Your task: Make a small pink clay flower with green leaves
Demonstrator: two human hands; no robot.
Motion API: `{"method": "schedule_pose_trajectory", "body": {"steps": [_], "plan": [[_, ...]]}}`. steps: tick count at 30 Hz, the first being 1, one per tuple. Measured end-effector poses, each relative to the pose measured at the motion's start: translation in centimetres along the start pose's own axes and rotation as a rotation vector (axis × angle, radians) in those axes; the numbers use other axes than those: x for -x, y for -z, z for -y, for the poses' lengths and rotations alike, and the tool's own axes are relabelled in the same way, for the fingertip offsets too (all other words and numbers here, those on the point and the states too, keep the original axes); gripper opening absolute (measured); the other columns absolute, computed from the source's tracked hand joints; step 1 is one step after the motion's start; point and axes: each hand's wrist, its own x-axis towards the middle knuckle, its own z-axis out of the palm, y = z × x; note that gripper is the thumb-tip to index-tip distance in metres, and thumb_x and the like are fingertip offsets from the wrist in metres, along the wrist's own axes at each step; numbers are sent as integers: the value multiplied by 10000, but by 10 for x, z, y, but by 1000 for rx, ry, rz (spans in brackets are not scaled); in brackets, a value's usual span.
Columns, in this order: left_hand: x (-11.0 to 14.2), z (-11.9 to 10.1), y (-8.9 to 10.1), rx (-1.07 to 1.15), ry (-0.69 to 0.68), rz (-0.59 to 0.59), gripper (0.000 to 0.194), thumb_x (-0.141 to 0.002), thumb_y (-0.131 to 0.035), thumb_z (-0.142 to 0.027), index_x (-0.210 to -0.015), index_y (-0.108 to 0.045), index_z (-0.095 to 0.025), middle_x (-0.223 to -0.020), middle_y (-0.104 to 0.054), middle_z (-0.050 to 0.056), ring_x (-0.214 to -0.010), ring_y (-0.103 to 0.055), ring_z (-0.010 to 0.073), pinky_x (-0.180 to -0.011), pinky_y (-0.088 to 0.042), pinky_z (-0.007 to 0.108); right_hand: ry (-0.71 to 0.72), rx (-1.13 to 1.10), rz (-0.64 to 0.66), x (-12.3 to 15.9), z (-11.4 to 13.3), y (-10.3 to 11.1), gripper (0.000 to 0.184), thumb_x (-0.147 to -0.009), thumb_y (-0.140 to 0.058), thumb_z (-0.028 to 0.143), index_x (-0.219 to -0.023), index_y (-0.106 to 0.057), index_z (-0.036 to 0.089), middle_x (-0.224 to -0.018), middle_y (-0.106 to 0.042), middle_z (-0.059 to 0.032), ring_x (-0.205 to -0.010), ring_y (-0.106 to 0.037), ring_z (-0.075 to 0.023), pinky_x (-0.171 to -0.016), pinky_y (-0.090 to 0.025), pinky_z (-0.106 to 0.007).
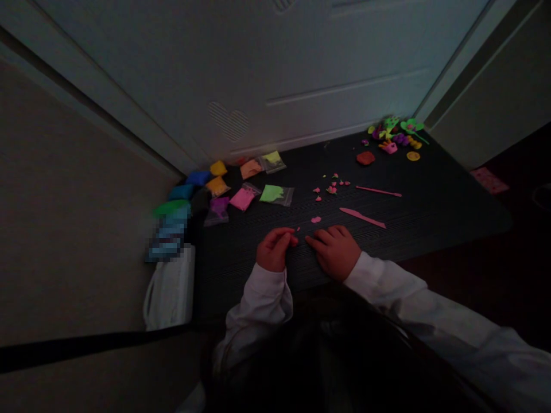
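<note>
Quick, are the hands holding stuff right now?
Left hand: closed, fingers pinched together; what it holds, if anything, cannot be told.
Right hand: palm down, fingers bent; grip cannot be told.

Right hand point(337, 250) could pass nearside of pink knife point(363, 218) (bags point(243, 198) block left).

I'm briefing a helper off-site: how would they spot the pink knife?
Find the dark table, then the right hand. Just beyond, to the right, lies the pink knife, broader and nearer that hand than the slim pink stick.
</note>
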Motion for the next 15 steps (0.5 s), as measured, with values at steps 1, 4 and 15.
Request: {"method": "schedule_pose_trajectory", "body": {"steps": [1, 4, 15], "plan": [[0, 0, 0, -2, -1, 1, 185, -589, -600, -284, -713, -593, -146, -550, -577, 8, -532, -513, 98, -558, -402, 249, -1, 1, 3, 0, 0, 0, 346, -767, -386, 223, -1102, -472, 212, -964, -534, -65, -844, -404, -202, -783, -244, -378], [0, 0, -1, -2, -10, 8, 165, -598, -596, -272, -710, -598, -151, -555, -581, 9, -536, -515, 97, -556, -401, 244, 4, 3, 10, 0, -1, 0, 341, -768, -382, 224, -1096, -475, 207, -964, -535, -64, -841, -403, -205, -784, -244, -381], [0, 1, 1, 16, -10, 17, 146, -613, -590, -256, -717, -601, -155, -557, -586, 7, -539, -517, 93, -558, -399, 234, 18, -17, -1, 1, -4, -1, 353, -761, -393, 225, -1106, -466, 210, -969, -526, -64, -855, -399, -206, -785, -255, -381]]}}
